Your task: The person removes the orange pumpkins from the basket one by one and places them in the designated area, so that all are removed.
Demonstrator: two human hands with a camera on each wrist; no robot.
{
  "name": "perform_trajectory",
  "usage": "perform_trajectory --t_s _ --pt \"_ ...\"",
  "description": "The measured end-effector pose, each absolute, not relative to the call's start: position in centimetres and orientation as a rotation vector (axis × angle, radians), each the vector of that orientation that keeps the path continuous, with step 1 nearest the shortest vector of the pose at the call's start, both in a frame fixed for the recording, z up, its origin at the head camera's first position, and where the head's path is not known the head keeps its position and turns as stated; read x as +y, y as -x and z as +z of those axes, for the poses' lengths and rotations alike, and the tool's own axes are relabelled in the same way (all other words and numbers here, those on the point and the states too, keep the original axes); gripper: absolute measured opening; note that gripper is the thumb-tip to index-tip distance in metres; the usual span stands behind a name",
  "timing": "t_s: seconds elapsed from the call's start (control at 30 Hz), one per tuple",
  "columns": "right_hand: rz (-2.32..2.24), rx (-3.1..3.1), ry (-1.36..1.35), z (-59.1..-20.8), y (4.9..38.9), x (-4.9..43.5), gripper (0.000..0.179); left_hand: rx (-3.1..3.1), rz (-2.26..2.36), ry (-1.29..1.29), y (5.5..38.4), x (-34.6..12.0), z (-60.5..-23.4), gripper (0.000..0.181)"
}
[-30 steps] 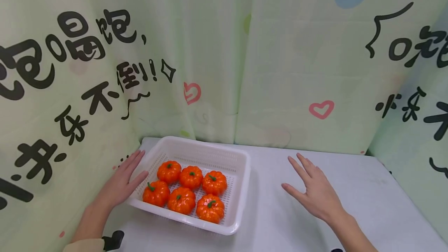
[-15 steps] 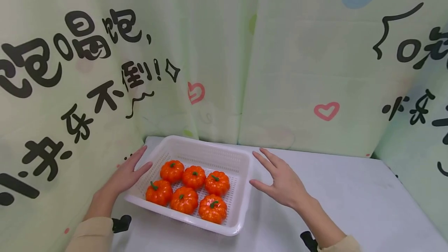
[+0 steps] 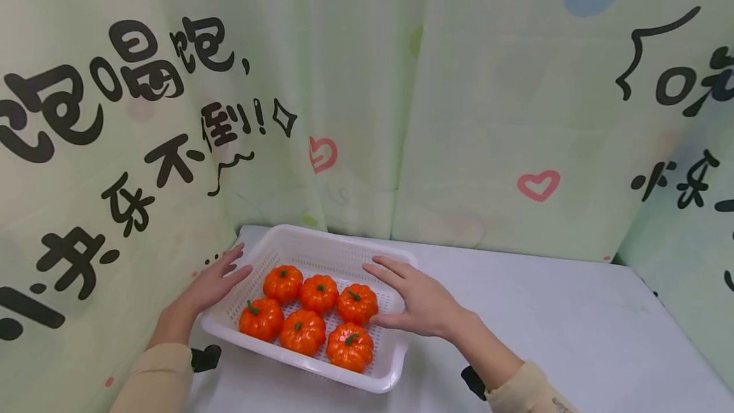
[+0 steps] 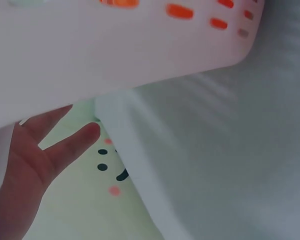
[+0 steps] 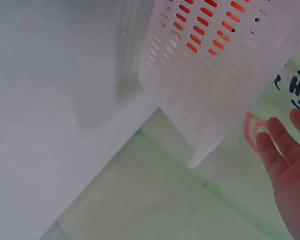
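Several small orange pumpkins with green stems, such as the front right one (image 3: 350, 349), sit in two rows inside a white plastic basket (image 3: 298, 364). Beside the basket's left rim is my left hand (image 3: 212, 284), fingers extended and spread; contact with the rim cannot be made out. My right hand (image 3: 423, 301) hovers over the right rim with its fingers reaching inward, the thumb near the back right pumpkin (image 3: 358, 304). In the right wrist view, the right fingers (image 5: 285, 145) are apart from the basket's slotted wall (image 5: 205, 75). Neither hand grips anything.
The basket stands on a white-covered table (image 3: 545, 311), toward its back left corner. A pale green curtain (image 3: 459, 113) with black characters and pink hearts encloses the back and both sides. Table surface extends to the right of the basket.
My right hand has moved left from over the table to above the basket's right rim. My left hand stays beside the left rim. The basket and pumpkins keep their places.
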State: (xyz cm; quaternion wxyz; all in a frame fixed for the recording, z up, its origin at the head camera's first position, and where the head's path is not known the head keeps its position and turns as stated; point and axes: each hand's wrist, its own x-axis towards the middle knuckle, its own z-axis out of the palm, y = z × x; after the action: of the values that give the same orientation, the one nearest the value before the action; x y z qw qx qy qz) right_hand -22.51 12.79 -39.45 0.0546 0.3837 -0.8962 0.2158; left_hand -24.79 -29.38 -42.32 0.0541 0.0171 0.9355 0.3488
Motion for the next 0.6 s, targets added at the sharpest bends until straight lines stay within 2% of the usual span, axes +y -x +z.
perform_trajectory --t_s 0.4,0.6 --pt "0.605 -2.938 -1.503 -39.6 23.3 9.7 0.076 2.718 1.164 0.010 25.1 -29.4 -42.8 0.087" --pt "0.560 -3.014 -1.616 -40.2 23.4 8.9 0.075 2.614 1.273 0.035 25.1 -29.4 -42.9 0.084"
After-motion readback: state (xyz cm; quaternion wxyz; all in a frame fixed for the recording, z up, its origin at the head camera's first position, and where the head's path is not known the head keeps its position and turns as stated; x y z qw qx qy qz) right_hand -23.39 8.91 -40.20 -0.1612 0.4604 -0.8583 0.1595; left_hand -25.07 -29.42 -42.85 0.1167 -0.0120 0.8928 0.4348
